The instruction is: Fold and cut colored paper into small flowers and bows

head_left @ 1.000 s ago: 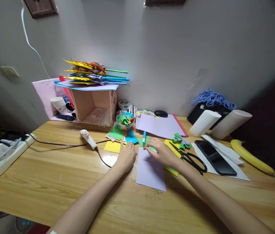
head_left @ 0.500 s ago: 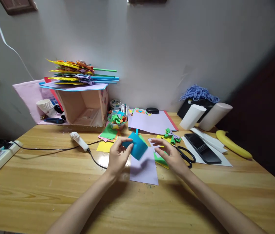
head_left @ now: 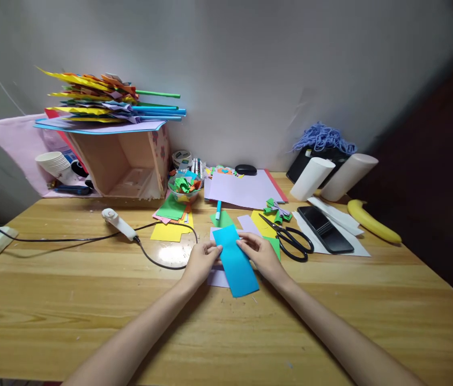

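Note:
A blue paper strip [head_left: 236, 262] is held slanted above the table by both hands. My left hand [head_left: 202, 261] pinches its left edge between thumb and fingers. On the opposite edge, my right hand [head_left: 264, 256] pinches the strip the same way. Beneath it lies a lilac paper [head_left: 218, 278], mostly covered by the strip and hands. Black-handled scissors [head_left: 295, 244] rest just right of my right hand, their blades over yellow paper [head_left: 261, 221]. A blue stick-like piece [head_left: 218, 210] stands out beyond the strip, over a green paper.
A glue gun [head_left: 117, 224] with a black cable lies left. Behind are a pink box [head_left: 130, 161] topped with colourful paper pieces, a bowl of scraps [head_left: 185, 187] and lilac sheets [head_left: 246, 188]. At right are a phone [head_left: 326, 229], white rolls [head_left: 312, 178] and a banana [head_left: 373, 222].
The blue paper, folded or curled in my left hand before, is now opened into a long strip. My right hand has moved left and taken hold of it. The view has shifted slightly.

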The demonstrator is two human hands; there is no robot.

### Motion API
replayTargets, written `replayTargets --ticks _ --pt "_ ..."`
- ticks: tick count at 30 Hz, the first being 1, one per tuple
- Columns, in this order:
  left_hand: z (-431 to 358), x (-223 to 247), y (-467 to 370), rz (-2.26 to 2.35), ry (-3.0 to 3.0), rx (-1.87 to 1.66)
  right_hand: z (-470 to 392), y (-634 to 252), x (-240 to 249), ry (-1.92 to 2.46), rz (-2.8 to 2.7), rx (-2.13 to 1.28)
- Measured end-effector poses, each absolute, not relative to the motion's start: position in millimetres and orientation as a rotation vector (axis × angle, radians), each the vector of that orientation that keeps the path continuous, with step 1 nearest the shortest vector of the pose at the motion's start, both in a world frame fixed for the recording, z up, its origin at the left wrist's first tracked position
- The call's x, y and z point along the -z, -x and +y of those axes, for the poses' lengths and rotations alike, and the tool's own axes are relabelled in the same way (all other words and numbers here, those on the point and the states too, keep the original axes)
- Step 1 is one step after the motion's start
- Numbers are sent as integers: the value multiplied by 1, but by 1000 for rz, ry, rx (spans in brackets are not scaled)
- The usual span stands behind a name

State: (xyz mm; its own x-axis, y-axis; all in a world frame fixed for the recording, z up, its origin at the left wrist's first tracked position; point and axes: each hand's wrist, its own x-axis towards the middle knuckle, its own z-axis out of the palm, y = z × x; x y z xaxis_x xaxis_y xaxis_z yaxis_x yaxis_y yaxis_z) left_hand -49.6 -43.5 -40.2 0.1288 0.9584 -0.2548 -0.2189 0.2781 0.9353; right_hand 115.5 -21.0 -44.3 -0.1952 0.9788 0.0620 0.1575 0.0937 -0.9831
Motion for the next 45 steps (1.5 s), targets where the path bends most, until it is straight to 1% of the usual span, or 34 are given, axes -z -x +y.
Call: replayTargets --ticks 3,8,13,17,29,33,36,39,42,45 --pt "-44 42 48 1084 -834 -1013 -24 -119 47 1176 -1739 -887" --pt "-43 39 50 1080 -747 -988 -28 -124 47 940 -2198 -346" --pt "-44 37 51 1070 -732 -990 -29 -125 44 891 -2396 1" --pt "-45 37 49 1044 -719 -996 -31 -124 43 898 -2509 113" --pt "-45 31 50 1058 -563 -1046 -34 -124 44 812 -2533 105" --pt "-47 33 50 1019 -623 -1037 -36 -122 45 830 -2511 10" --pt "-48 37 51 994 -756 -1019 -37 -120 43 828 -2430 -228" --pt "-47 40 52 1014 -854 -995 -36 -118 37 949 -2122 -623" --pt "-45 39 53 1044 -1013 -960 -32 -120 32 1165 -1753 -1127" --pt "-45 36 53 1133 -1198 -935 -29 -122 32 1255 -1589 -1531"
